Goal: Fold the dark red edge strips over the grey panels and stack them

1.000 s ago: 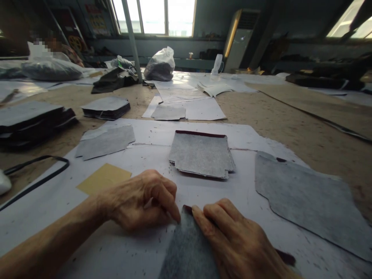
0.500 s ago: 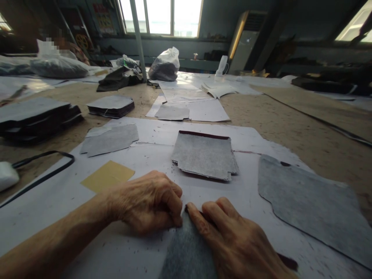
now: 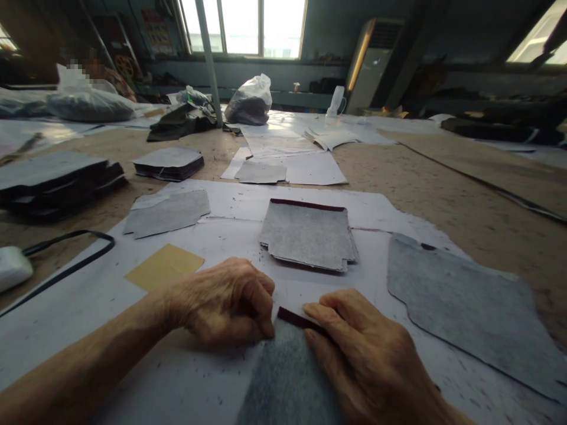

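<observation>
A grey-backed sheet piece [image 3: 286,378] with a dark maroon edge strip [image 3: 292,317] folded over lies in front of me, its lower part cut off by the frame. My right hand [image 3: 372,354] pinches this folded strip between thumb and fingers, covering its right part. At the piece's upper left corner, my left hand [image 3: 230,304] is closed, fingers curled under and knuckles up. What is inside its fingers, if anything, is hidden. Just beyond the hands sits a small stack of similar grey pieces [image 3: 308,233], the top one with a maroon far edge.
White paper [image 3: 230,203] covers the near table. A tan square [image 3: 165,267] lies left, a larger grey piece [image 3: 469,307] right. Dark-edged stacks [image 3: 48,183] and a black cord [image 3: 66,236] are at the left. Farther back stand a filled plastic bag [image 3: 250,100] and a pole [image 3: 209,59].
My right forefinger has drawn back right from the strip's left end, so more of the maroon strip shows. The thumb now lies below the strip. My left hand is almost unmoved.
</observation>
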Motion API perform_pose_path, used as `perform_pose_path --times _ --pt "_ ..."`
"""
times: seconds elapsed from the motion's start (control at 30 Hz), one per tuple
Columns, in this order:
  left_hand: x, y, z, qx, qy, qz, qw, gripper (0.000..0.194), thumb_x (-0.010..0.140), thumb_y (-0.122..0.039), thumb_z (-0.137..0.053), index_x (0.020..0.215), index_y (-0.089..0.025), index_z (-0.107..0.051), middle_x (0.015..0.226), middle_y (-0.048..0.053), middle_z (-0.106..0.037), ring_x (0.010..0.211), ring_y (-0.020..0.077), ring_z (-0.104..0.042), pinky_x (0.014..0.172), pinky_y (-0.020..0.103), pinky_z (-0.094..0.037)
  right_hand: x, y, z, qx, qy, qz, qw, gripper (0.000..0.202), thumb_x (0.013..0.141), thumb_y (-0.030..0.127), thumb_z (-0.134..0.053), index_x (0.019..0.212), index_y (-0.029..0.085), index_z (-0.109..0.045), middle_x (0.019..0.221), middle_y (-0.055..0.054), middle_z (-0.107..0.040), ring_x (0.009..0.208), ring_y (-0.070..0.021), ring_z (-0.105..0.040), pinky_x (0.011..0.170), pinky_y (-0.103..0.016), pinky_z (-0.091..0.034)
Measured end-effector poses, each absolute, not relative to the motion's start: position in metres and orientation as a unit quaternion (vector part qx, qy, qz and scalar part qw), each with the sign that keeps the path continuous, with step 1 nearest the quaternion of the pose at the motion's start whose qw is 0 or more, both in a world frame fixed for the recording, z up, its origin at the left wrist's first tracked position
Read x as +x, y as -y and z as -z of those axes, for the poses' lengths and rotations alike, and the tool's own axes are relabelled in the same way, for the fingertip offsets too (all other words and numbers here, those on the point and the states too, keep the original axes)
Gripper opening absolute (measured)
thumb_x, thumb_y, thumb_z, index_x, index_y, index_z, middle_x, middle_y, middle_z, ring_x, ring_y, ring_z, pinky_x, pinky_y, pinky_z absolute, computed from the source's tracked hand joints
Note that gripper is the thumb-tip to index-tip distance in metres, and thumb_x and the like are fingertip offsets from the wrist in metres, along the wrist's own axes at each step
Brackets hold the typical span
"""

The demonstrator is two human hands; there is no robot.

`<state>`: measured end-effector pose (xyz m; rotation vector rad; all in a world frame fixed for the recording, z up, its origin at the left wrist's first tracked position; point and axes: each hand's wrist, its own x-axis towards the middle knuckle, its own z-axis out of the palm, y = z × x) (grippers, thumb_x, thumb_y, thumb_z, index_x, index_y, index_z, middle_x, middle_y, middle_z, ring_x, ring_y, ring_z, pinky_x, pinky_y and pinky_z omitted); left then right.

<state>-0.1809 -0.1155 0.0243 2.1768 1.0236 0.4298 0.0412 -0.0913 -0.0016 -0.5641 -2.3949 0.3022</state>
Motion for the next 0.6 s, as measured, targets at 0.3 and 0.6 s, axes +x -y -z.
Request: perform_pose_path --times 0.3,0.6 --pt "-0.178 0.115 -0.026 0.844 -0.390 -0.161 0.331 0.018 0.066 -0.011 -0.054 0.072 -0.016 -0.069 0.060 -0.001 -0.053 0.053 0.0083 -0.049 0.051 0.019 -0.038 0.035 0.092 0.005 -0.158 0.927 -0.035 0.339 0.022 0.078 0.003 -0.044 0.080 0.013 -0.063 0.066 -0.004 -0.054 0.063 -0.0149 -0.047 0.054 -0.026 -0.040" --pt "-0.175 0.122 -0.032 0.871 -0.393 -0.123 0.267 0.015 0.061 -0.005 -0.053 0.059 -0.017 -0.063 0.054 -0.004 -0.046 0.050 0.0070 -0.044 0.049 0.019 -0.033 0.015 0.100 -0.012 -0.143 0.958 0.092 0.231 0.026 0.074 0.001 -0.039 0.059 0.015 -0.055 0.057 -0.005 -0.051 0.053 -0.0168 -0.041 0.047 -0.029 -0.028"
